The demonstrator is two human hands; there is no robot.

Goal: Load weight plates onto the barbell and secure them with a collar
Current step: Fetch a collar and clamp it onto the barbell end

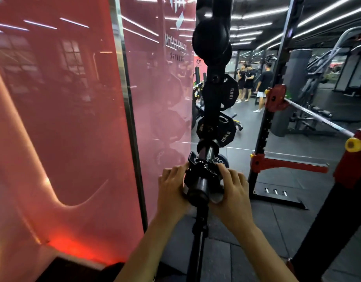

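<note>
Collar (203, 169) sits on the barbell sleeve (197, 190), clasped between left hand (172, 190) and right hand (234, 192).

Dark rubber floor (277, 224) tiles carry the red-and-black rack's base (277, 197) (three small metal pegs stand on it) and a black stand pole (197, 247) rising near the pink wall.
</note>
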